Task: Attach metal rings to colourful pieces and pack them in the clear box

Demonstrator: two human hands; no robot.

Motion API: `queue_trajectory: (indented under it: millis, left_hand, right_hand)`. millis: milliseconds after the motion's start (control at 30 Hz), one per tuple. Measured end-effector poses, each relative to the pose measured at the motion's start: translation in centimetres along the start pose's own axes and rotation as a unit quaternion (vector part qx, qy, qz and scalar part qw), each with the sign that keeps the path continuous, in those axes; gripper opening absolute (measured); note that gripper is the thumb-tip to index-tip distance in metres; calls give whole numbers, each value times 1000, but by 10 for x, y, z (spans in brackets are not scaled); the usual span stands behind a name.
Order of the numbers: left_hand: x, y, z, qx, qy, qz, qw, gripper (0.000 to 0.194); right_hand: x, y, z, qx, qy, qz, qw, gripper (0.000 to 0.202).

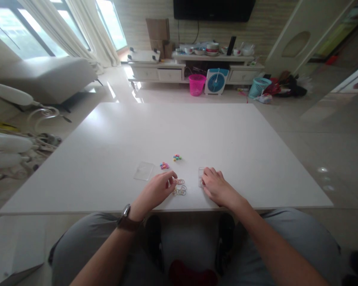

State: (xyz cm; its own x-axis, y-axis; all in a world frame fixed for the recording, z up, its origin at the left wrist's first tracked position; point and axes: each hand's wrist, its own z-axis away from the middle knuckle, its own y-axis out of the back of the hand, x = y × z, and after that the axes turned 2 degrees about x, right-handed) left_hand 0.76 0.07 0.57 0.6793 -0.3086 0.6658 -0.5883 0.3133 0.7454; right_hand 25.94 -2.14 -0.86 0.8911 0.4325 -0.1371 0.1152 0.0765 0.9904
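Note:
My left hand (158, 186) is over the near part of the white table (209, 131), its fingers curled and closed beside a small cluster of pinkish rings (181, 182). What its fingertips hold, if anything, is too small to make out. Just nearer the table edge lie several gold-coloured rings (180, 192). To the right, my right hand (217, 184) grips a small clear plastic box (201, 171), mostly covered by the fingers. Two small heaps of colourful beads, one pink and purple (164, 165) and one multicoloured (177, 157), sit beyond my left hand. A clear flat lid (143, 171) lies left of them.
The table's near edge (179, 211) runs just above my legs. White chair parts (12, 142) stand at the left. Across the floor are a pink basket (197, 85), a blue fan (216, 82), a light blue basket (259, 87) and a low cabinet (170, 74).

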Motion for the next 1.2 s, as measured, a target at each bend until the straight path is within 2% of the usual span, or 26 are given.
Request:
queue_trajectory:
  millis: [467,633,733,833,900,1033,1200]
  left_hand:
    - [2,1,-1,-5,4,12,1000,15]
    - [4,-3,-2,3,0,51,999,14]
    - [10,-10,-1,-6,5,142,990,14]
    - [19,-17,1,-35,-2,278,960,31]
    - [25,-22,2,-43,-14,342,939,32]
    - [29,-27,2,-24,-17,377,926,25]
    - [25,-28,0,-22,20,412,911,25]
  right_hand:
    - [8,6,-2,-6,-11,-109,994,6]
    - [9,11,-3,23,-3,-211,977,10]
    - [2,19,-3,50,1,-335,941,10]
    - [-9,24,-1,57,-5,-444,894,11]
    - [-16,23,-1,57,-20,-486,872,13]
    - [-23,13,-1,46,-76,-551,830,19]
    - [-23,5,-2,-2,-120,-663,739,26]
